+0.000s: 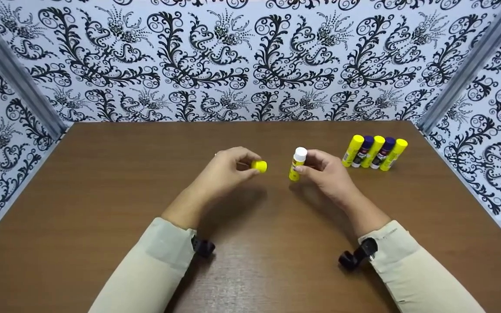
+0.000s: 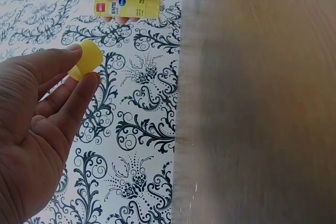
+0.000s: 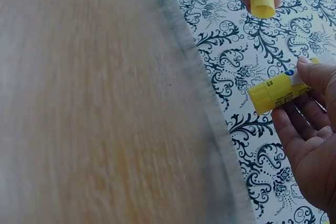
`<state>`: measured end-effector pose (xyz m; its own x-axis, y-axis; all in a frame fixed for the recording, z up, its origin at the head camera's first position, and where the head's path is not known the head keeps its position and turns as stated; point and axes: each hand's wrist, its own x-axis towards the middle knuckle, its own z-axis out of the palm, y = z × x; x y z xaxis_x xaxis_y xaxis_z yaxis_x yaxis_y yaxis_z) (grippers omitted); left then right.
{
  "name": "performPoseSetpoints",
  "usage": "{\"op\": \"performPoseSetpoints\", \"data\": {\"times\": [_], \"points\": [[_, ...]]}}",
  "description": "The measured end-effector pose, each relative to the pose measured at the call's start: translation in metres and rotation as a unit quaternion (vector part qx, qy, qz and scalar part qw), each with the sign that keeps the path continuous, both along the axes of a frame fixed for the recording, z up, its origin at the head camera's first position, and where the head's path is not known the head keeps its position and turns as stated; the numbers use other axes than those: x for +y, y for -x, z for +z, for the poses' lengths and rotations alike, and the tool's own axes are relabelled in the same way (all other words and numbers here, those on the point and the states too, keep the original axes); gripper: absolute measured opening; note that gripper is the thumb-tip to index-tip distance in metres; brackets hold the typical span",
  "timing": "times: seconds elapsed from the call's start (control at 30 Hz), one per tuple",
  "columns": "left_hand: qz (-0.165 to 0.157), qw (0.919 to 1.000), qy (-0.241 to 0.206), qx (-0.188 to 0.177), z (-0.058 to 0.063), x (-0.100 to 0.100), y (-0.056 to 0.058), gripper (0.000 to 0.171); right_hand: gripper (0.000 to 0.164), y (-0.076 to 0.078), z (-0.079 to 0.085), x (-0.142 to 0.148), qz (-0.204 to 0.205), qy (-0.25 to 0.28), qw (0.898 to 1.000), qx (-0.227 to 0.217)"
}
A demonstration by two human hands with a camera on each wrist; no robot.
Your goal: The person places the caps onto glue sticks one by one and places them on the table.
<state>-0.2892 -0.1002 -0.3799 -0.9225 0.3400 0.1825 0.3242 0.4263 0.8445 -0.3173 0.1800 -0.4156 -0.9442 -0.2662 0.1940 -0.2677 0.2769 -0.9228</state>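
Note:
Between thumb and fingers my left hand (image 1: 229, 168) pinches a yellow cap (image 1: 259, 166), whose hollow end shows in the right wrist view. My right hand (image 1: 329, 176) holds a yellow glue stick (image 1: 294, 174) with its white top uncovered, nearly upright and raised over the table. In the left wrist view the label of that glue stick (image 2: 134, 7) faces the camera. Cap and stick are apart, with a short gap between the two hands. Behind the right hand stands a row of several glue sticks (image 1: 374, 152), yellow ones alternating with dark purple-capped ones.
The brown wooden table (image 1: 102, 174) runs back to a wall (image 1: 250, 56) with a black-and-white scroll pattern, and similar panels stand at both sides. A black wrist-camera mount (image 1: 203, 248) sits at the left cuff, another mount (image 1: 357, 254) at the right.

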Motion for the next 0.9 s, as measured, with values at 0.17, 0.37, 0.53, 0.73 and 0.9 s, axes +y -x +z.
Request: {"op": "performPoseSetpoints", "data": {"times": [0.17,0.37,0.53,0.73,0.9], "points": [[0.000,1.0000,-0.004,-0.001,0.001,0.001,-0.001,0.025,0.038,-0.005,0.007,0.003,0.002,0.006,1.000,-0.001],[0.001,0.9999,-0.011,0.006,0.004,0.002,-0.002,0.024,0.037,-0.010,0.014,0.006,0.004,0.002,1.000,0.003],[-0.004,0.9994,-0.025,0.024,0.005,0.002,-0.004,0.025,0.038,-0.012,0.016,0.008,0.007,-0.008,1.000,0.002],[-0.005,0.9980,-0.046,0.043,0.008,0.003,-0.006,0.026,0.038,-0.014,0.021,0.012,0.012,-0.011,1.000,0.000],[-0.008,0.9959,-0.064,0.063,0.011,0.004,-0.007,0.026,0.039,-0.018,0.029,0.015,0.014,-0.009,1.000,-0.001]]}}
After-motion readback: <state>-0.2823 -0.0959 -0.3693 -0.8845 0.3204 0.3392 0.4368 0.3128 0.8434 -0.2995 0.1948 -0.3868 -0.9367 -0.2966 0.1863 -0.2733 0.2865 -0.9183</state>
